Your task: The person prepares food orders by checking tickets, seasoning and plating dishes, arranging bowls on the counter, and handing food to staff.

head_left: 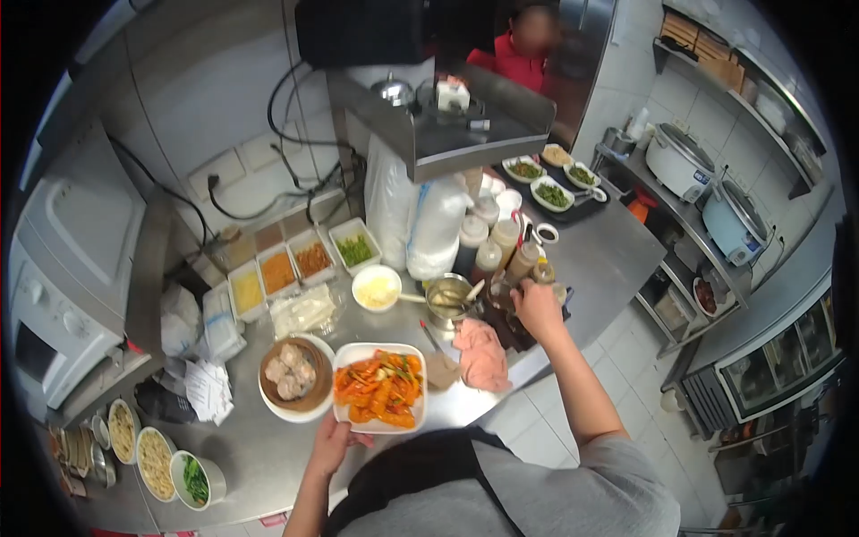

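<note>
My left hand [334, 445] is closed on the near left edge of a square white plate [380, 389] of glossy orange food. Left of that plate, a round steamer [293, 375] with dumplings sits on a white plate. My right hand [535, 309] reaches among the sauce bottles [522, 261] at the counter's right side; its fingertips are bent near a small dark container, and what they touch is too small to make out. A pink cloth [483, 354] lies between the two hands, beside a metal pot [447, 295] with utensils in it.
Behind stand a white bowl [376, 288] and several trays of toppings [312, 256]. Bowls of noodles [156, 463] and greens [196, 480] are at the left. A black tray [573, 204] holds small dishes. A person in red [528, 58] stands beyond the metal shelf [474, 143].
</note>
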### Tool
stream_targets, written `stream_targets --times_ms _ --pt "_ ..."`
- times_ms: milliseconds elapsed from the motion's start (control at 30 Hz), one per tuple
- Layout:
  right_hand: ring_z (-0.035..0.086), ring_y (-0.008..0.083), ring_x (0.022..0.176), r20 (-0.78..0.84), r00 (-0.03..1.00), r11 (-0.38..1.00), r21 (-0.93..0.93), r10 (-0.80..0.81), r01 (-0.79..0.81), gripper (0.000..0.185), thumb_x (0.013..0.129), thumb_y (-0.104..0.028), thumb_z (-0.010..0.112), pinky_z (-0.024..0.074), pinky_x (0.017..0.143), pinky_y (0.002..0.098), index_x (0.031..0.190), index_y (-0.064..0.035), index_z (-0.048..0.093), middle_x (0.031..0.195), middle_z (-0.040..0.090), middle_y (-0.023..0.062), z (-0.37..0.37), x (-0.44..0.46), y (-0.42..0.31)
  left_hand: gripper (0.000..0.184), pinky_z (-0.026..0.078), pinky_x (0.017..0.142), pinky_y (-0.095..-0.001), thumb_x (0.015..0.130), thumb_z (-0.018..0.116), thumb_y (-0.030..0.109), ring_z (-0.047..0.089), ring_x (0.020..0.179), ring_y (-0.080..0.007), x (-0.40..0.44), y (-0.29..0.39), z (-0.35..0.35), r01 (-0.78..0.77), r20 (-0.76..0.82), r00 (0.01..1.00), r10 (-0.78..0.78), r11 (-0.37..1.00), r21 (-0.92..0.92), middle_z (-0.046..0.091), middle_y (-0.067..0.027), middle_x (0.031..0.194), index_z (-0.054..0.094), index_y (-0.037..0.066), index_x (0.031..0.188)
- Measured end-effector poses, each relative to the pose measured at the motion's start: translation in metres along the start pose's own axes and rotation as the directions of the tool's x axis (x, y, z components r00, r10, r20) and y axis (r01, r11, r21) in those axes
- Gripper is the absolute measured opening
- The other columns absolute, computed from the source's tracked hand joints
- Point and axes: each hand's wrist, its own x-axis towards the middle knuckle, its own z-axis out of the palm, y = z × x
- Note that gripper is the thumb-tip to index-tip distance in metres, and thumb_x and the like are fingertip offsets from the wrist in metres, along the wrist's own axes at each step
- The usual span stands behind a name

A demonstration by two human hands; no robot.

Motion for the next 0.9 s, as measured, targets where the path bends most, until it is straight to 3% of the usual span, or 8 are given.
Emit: stream_targets --times_ms 100,300,400,533,633,733,800,900 --pt "0.060 0.0401 0.072 0.050 0.999 0.999 -0.035 -0.004 0.006 0.015 0.075 -0.015 0.064 0.0486 0.066 0.0471 0.076 0.0005 0.063 0.074 0.061 0.0236 0.032 0.017 0.018 0.035 0.055 0.068 -0.0353 0.093 0.036 0.016 0.065 0.072 -0.0225 0.018 0.015 0.023 -0.028 0.070 0.997 0.027 0.999 0.015 0.061 -0.0155 0.094 0.034 0.003 0.126" --pt "0.059 0.0390 0.070 -0.134 0.981 0.966 0.198 -0.144 0.169 0.006 0.072 -0.002 0.059 0.0475 0.066 0.0449 0.072 0.0026 0.062 0.073 0.060 0.0234 0.035 0.012 0.034 0.034 0.054 0.070 -0.0331 0.094 0.037 0.020 0.066 0.077 -0.0208 0.047 0.029 0.073 0.055 0.158 0.986 -0.050 0.998 -0.030 0.062 -0.0134 0.096 0.037 0.004 0.124" --pt "0.059 0.0389 0.071 -0.186 0.972 0.940 0.281 -0.143 0.192 0.005 0.072 0.000 0.059 0.0471 0.067 0.0440 0.073 0.0030 0.062 0.074 0.060 0.0232 0.019 0.008 0.036 0.036 0.054 0.073 -0.0329 0.091 0.030 0.010 0.066 0.079 -0.0221 0.053 0.036 0.088 0.072 0.152 0.986 -0.073 0.997 0.008 0.060 -0.0149 0.102 0.033 0.005 0.126" --pt "0.060 0.0379 0.071 -0.202 0.968 0.960 0.204 -0.151 0.192 0.005 0.072 0.000 0.059 0.0474 0.066 0.0438 0.073 0.0021 0.063 0.074 0.061 0.0221 0.000 0.009 0.041 0.031 0.053 0.069 -0.0295 0.094 0.036 0.020 0.066 0.076 -0.0190 0.058 0.032 0.094 0.056 0.135 0.990 -0.051 0.998 -0.034 0.062 -0.0124 0.096 0.040 0.003 0.120" --pt "0.061 0.0372 0.068 -0.258 0.957 0.943 0.264 -0.134 0.204 0.006 0.072 -0.002 0.059 0.0477 0.063 0.0427 0.073 0.0018 0.063 0.071 0.060 0.0212 -0.011 0.009 0.044 0.032 0.054 0.069 -0.0303 0.095 0.037 0.023 0.066 0.076 -0.0193 0.063 0.029 0.101 0.032 0.113 0.993 -0.029 0.999 -0.027 0.062 -0.0124 0.094 0.040 0.003 0.119" --pt "0.061 0.0353 0.062 -0.292 0.943 0.953 0.203 -0.159 0.224 0.008 0.075 -0.005 0.060 0.0474 0.058 0.0401 0.073 0.0027 0.063 0.068 0.060 0.0211 -0.015 0.014 0.054 0.031 0.054 0.068 -0.0309 0.095 0.038 0.024 0.066 0.075 -0.0195 0.061 0.035 0.114 -0.002 0.059 0.998 0.004 1.000 -0.029 0.062 -0.0126 0.093 0.041 0.002 0.118" --pt "0.059 0.0388 0.067 -0.180 0.982 0.944 0.310 -0.055 0.110 0.013 0.077 -0.009 0.060 0.0469 0.061 0.0414 0.074 0.0030 0.063 0.070 0.059 0.0231 -0.032 0.014 0.050 0.031 0.055 0.067 -0.0313 0.095 0.038 0.024 0.065 0.072 -0.0193 0.067 0.030 0.118 -0.047 0.070 0.996 0.053 0.995 -0.087 0.062 -0.0128 0.093 0.042 0.003 0.118" --pt "0.060 0.0341 0.062 -0.141 0.990 0.858 0.509 0.012 0.062 0.010 0.078 -0.008 0.060 0.0463 0.058 0.0372 0.078 0.0016 0.064 0.068 0.060 0.0198 -0.050 0.011 0.031 0.030 0.055 0.068 -0.0317 0.095 0.037 0.022 0.065 0.070 -0.0193 0.068 0.033 0.125 -0.053 0.063 0.996 0.057 0.997 -0.063 0.062 -0.0127 0.094 0.042 0.004 0.118"
